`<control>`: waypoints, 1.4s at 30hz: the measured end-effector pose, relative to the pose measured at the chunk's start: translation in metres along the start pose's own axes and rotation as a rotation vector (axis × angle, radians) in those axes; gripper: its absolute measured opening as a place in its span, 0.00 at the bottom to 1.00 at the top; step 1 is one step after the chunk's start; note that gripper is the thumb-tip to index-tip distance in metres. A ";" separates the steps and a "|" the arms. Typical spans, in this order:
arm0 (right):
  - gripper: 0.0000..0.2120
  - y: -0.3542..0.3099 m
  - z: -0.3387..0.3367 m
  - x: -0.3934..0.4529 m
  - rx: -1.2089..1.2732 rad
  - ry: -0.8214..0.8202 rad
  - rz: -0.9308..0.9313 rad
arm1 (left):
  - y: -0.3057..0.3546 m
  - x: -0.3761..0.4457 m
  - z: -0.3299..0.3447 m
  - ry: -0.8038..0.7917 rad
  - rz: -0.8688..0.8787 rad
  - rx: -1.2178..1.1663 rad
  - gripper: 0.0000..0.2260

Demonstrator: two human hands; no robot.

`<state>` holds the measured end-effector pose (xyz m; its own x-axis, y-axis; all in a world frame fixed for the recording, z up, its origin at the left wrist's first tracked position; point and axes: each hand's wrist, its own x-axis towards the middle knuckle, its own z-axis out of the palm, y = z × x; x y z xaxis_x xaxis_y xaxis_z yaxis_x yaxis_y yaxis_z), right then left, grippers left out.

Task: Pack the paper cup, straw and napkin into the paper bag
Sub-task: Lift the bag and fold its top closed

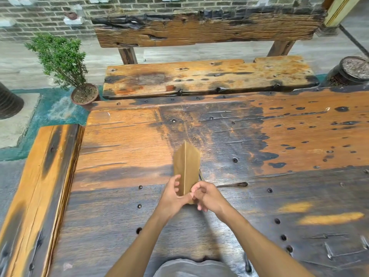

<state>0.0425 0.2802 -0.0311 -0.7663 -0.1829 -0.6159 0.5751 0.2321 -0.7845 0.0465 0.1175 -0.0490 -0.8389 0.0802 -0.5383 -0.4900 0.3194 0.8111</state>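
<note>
A: Head view. Which parts of the hands meet the paper bag (pixel 186 166)?

B: Both hands grip its near end. The left hand (pixel 172 196) lies against the bag's left side, its fingers (pixel 176 179) curled loosely and slightly apart, with the tips touching the brown paper. The right hand (pixel 207 196) is closed on the bag's near right corner, the fingers bent inward and close together; the thumbs of the two hands nearly meet over the paper.

A: How does the bag lie?

B: Folded flat, with a crease running down its middle. Its long axis runs away from the person, and the far end, which comes to a point, aims towards the wooden bench (pixel 207 76). The near end is hidden between the hands. Whether the bag rests on the surface or is lifted slightly cannot be told.

A: Where is it on the surface?

B: Over the middle of the wooden table (pixel 259 148), in a dark-stained part of the boards, well apart from every edge.

A: What else is in the field?

B: A potted plant (pixel 65 62) stands on the floor beyond the table's far left corner. A dark round pot (pixel 351 70) stands at the far right. A brick wall (pixel 50 17) closes the background.
</note>
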 end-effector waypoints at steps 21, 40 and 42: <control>0.13 -0.022 -0.065 0.031 -0.203 0.322 -0.226 | -0.005 0.016 -0.050 0.142 0.049 -0.106 0.12; 0.06 -0.016 -0.053 0.019 0.162 0.377 -0.145 | 0.008 0.008 -0.054 0.450 0.006 -0.373 0.08; 0.07 -0.025 -0.050 0.011 0.186 0.378 -0.180 | 0.014 0.000 -0.059 0.480 0.066 -0.400 0.09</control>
<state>0.0054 0.3207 -0.0149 -0.8896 0.1645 -0.4260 0.4384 0.0468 -0.8975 0.0254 0.0663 -0.0237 -0.8381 -0.3745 -0.3966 -0.4062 -0.0570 0.9120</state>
